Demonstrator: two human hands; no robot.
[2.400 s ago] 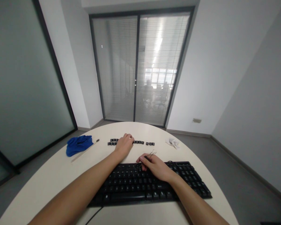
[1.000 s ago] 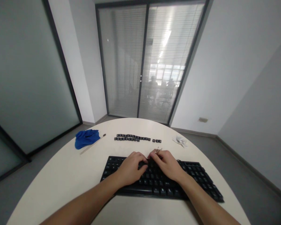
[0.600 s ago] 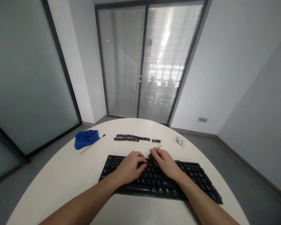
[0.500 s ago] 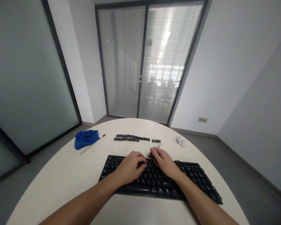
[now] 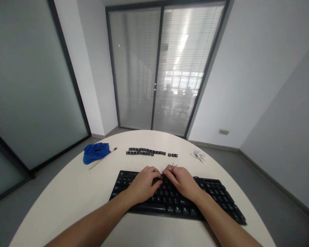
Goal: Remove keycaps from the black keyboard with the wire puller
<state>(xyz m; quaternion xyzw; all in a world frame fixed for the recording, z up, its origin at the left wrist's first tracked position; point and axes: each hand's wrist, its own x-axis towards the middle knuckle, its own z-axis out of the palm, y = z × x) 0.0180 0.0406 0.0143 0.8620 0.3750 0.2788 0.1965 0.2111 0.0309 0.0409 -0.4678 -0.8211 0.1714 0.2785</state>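
A black keyboard (image 5: pixel 154 208) lies across the table under both hands. My left hand (image 5: pixel 145 183) rests over its upper middle part, fingers curled down to the keys; whether anything is between the fingertips is hidden. Close beside it, my right hand (image 5: pixel 181 180) is closed round a small thin metal tool (image 5: pixel 173 167), whose ends stick out above the knuckles. The fingertips of both hands almost meet at the keyboard's top rows. Beyond the keyboard, loose black keycaps (image 5: pixel 140 151) lie in rows, with a few more keycaps (image 5: pixel 172 155) to their right.
The round white table (image 5: pixel 67 199) carries a crumpled blue cloth (image 5: pixel 96 153) at the far left, with a thin brush (image 5: pixel 103 159) beside it. A crumpled white cloth (image 5: pixel 198 155) lies at the right. Behind the table stand glass panels with blinds (image 5: pixel 134 75).
My right hand's fingers have lowered onto the keys, and the metal tool has tipped down to lie across them. My left hand has barely moved.
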